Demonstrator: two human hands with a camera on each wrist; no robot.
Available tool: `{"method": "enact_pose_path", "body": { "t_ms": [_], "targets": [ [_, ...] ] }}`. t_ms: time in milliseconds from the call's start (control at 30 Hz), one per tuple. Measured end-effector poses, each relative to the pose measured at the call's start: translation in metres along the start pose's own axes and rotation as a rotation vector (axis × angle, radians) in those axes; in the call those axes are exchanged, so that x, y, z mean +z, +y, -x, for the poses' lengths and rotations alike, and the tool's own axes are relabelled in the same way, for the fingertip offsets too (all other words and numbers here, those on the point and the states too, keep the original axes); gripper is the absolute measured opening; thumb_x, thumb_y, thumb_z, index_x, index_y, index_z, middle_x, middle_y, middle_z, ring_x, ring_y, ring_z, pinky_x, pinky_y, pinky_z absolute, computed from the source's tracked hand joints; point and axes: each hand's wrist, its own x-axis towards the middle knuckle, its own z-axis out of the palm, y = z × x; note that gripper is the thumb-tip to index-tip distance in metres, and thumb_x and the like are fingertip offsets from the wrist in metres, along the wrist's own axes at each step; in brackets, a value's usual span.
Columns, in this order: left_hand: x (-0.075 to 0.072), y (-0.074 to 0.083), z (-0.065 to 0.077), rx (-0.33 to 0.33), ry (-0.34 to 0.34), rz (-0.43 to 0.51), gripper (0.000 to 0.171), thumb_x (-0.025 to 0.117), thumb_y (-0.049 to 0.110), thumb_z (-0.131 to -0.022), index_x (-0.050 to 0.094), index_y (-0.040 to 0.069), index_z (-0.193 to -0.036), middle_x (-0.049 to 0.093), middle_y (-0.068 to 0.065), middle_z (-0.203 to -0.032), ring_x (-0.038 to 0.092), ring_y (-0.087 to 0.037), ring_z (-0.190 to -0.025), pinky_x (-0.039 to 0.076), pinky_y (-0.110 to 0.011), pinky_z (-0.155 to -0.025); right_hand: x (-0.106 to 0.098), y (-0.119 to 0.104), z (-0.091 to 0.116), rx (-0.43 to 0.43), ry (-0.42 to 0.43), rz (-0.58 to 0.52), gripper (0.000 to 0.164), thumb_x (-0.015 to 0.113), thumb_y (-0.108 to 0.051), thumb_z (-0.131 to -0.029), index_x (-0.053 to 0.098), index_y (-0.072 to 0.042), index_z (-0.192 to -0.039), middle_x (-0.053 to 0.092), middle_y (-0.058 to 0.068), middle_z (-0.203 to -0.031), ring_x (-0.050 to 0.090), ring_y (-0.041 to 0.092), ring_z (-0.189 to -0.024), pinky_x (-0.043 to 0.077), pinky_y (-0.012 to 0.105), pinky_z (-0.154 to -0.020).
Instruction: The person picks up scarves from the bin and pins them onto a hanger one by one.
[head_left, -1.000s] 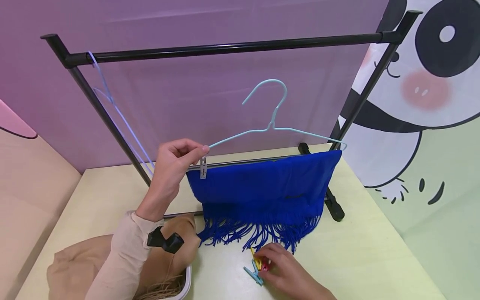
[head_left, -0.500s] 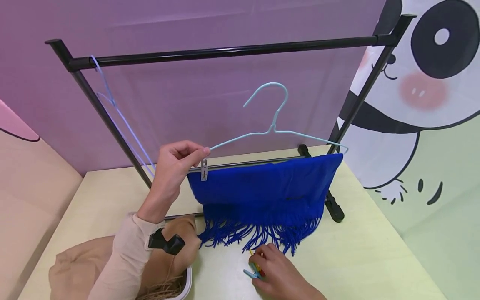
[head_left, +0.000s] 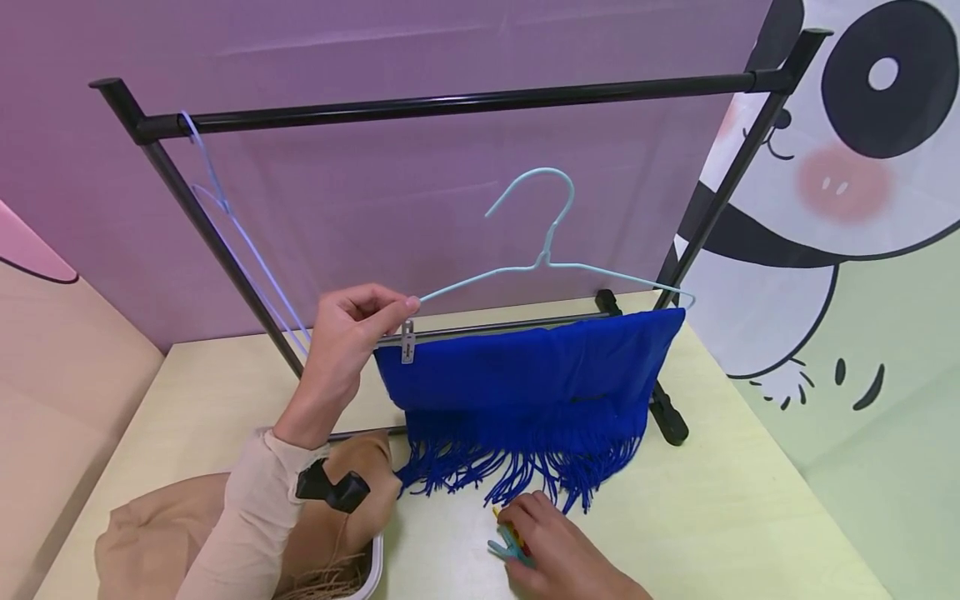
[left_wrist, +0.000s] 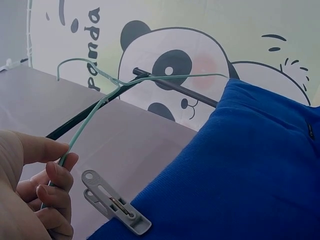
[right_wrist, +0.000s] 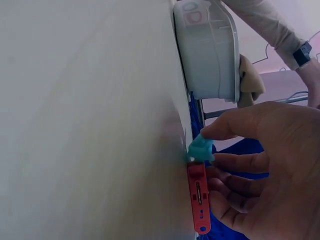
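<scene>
We see the left hand (head_left: pixel 345 333) pinching one sloping arm of a pale green hanger (head_left: pixel 550 237), its grip pressed together on the wire between thumb and fingers. The hanger is upright above the bench (head_left: pixel 750 517), and in the head view its hook shows below the top bar of the black rack (head_left: pixel 450 106) and apart from it. A folded blue scarf (head_left: pixel 525 367) hangs beneath the hanger's arms, fringe downward; we cannot tell whether the fringe reaches the bench. A grey clip (head_left: pixel 408 343) sits on the scarf's side just below the left fingers. Toward the near side of the bench, in front of the fringe, the right hand (head_left: pixel 558 546) has its grip pinching a turquoise clip (right_wrist: pixel 201 148) between thumb and finger. A red clip (right_wrist: pixel 199 200) lies just beside it, under the other fingers, and a yellow clip (head_left: pixel 496 514) shows only partly past the fingertips. One foot of the rack stands near the bench's right edge, and a lilac hanger (head_left: pixel 223 203) hangs at the left end of its bar. Nearer the bench's left edge, we see a white tub (head_left: pixel 377 558) with tan cloth (head_left: pixel 165 525) spilling over its rim.
</scene>
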Motion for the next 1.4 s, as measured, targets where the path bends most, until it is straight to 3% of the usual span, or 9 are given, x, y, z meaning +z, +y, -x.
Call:
{"method": "enact_pose_path", "body": {
  "t_ms": [133,200,467,700,933,1200,1400],
  "targets": [
    [0.000,0.000,0.000,-0.004,-0.002,0.002,0.019,0.074,0.015,-0.091,0.075,-0.004,-0.093,0.061,-0.001,-0.070,0.052,-0.023,-0.073,0.045,-0.032,-0.067,-0.004,-0.002,-0.001,0.104,-0.030,-0.088,0.032,0.071,-0.021,-0.087,0.063,-0.010,-0.116,0.058,-0.007,-0.104,0.049,0.007,-0.092,0.051,0.027,-0.077],
    [0.000,0.000,0.000,-0.002,-0.002,0.001,0.019,0.074,0.014,-0.091,0.075,-0.004,-0.093,0.061,0.000,-0.070,0.052,-0.025,-0.073,0.045,-0.032,-0.067,-0.005,-0.001,-0.001,0.116,-0.016,-0.108,0.033,0.072,-0.020,-0.087,0.064,-0.009,-0.116,0.059,-0.006,-0.102,0.050,0.006,-0.090,0.052,0.027,-0.076],
    [0.000,-0.001,0.001,-0.005,0.000,0.014,0.019,0.074,0.015,-0.091,0.075,-0.004,-0.092,0.060,-0.001,-0.069,0.052,-0.020,-0.071,0.045,-0.031,-0.067,-0.006,0.000,0.000,0.084,0.025,-0.124,0.033,0.074,-0.015,-0.086,0.064,-0.005,-0.116,0.062,-0.005,-0.099,0.053,0.005,-0.087,0.052,0.028,-0.077],
    [0.000,-0.001,0.001,-0.007,-0.002,0.007,0.022,0.074,0.015,-0.091,0.074,-0.007,-0.092,0.060,-0.004,-0.070,0.052,-0.024,-0.072,0.046,-0.031,-0.068,-0.011,0.001,0.002,0.076,0.024,-0.211,0.031,0.071,-0.010,-0.087,0.065,-0.003,-0.116,0.060,-0.007,-0.095,0.051,0.003,-0.083,0.050,0.025,-0.072],
    [0.000,-0.001,0.002,-0.008,0.004,0.003,0.021,0.074,0.016,-0.091,0.074,-0.005,-0.091,0.061,-0.002,-0.071,0.052,-0.026,-0.072,0.045,-0.032,-0.068,-0.019,0.007,0.006,0.006,0.050,-0.280,0.030,0.069,-0.010,-0.091,0.069,-0.011,-0.121,0.066,-0.007,-0.106,0.055,0.002,-0.086,0.053,0.025,-0.074],
    [0.001,-0.002,0.002,-0.013,0.006,0.017,0.021,0.073,0.015,-0.091,0.073,-0.007,-0.090,0.058,0.001,-0.068,0.051,-0.022,-0.071,0.044,-0.031,-0.067,-0.024,0.013,0.009,-0.151,0.257,-0.311,0.018,0.072,0.003,-0.085,0.073,-0.007,-0.100,0.065,0.003,-0.105,0.062,0.011,-0.087,0.056,0.025,-0.066],
    [0.000,-0.003,0.002,-0.014,0.002,0.022,0.020,0.073,0.015,-0.091,0.073,-0.005,-0.089,0.058,0.001,-0.068,0.051,-0.020,-0.071,0.044,-0.031,-0.068,-0.031,0.017,0.009,-0.132,0.385,-0.257,0.017,0.078,0.001,-0.081,0.073,-0.010,-0.093,0.066,0.001,-0.103,0.062,0.010,-0.085,0.054,0.023,-0.064]
  ]
}}
